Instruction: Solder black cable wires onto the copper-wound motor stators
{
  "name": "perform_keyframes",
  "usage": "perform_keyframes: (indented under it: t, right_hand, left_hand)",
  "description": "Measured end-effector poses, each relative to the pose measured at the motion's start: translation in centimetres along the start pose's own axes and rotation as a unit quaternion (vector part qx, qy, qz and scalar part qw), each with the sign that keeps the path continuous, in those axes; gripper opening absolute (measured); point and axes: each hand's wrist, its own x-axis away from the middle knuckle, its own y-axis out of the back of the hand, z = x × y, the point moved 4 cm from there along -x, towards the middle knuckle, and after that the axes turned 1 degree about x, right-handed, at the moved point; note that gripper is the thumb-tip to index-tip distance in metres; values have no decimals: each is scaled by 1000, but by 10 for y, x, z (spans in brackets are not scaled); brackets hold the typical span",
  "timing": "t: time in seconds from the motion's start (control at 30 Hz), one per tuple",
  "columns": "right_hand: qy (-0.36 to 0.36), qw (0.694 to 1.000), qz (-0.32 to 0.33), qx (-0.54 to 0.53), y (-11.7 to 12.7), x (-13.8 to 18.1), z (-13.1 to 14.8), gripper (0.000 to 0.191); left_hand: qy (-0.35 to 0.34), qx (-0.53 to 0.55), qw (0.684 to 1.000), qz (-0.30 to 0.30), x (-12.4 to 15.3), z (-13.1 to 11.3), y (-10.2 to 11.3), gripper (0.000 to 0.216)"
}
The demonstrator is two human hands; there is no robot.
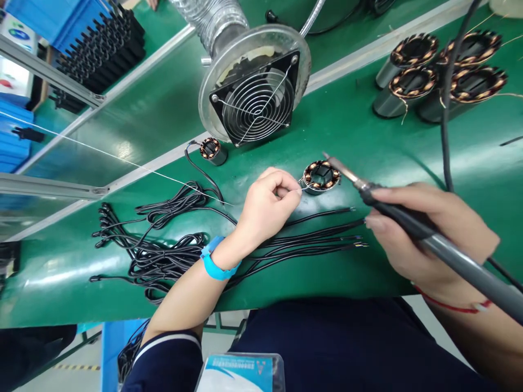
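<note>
My right hand grips a soldering iron. The iron's tip is near the right rim of a small motor stator with copper windings, standing upright on the green bench; whether they touch I cannot tell. At the stator's left side, my left hand is closed in a pinch on thin silvery solder wire, whose end reaches over the stator's near edge. A long strand of wire runs from the upper left down toward this hand. Under my left forearm lie black cables with stripped ends pointing right.
A fume extractor fan with a wire guard stands behind the stator. Several larger stators sit at the back right, a hanging black cord before them. Another small stator with a cable is back left. Coiled cables lie left.
</note>
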Motion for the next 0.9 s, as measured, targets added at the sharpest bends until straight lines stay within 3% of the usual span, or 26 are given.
perform_keyframes:
  t: [0.13, 0.27, 0.67, 0.9]
  right_hand:
    - [49, 999, 7, -4, -1, 11, 1, 17]
    - [43, 999, 7, 14, -1, 14, 1, 8]
    - [14, 999, 25, -14, -3, 11, 3, 16]
    - [39, 998, 27, -32, -5, 10, 1, 22]
  left_hand:
    - [-28, -16, 999, -14, 1, -1, -1, 16]
    - [-21, -25, 999, -14, 1, -1, -2, 16]
    - [-5, -27, 1000, -7, 2, -2, -4, 18]
    - [-8, -8, 1000, -5, 2, -2, -4, 18]
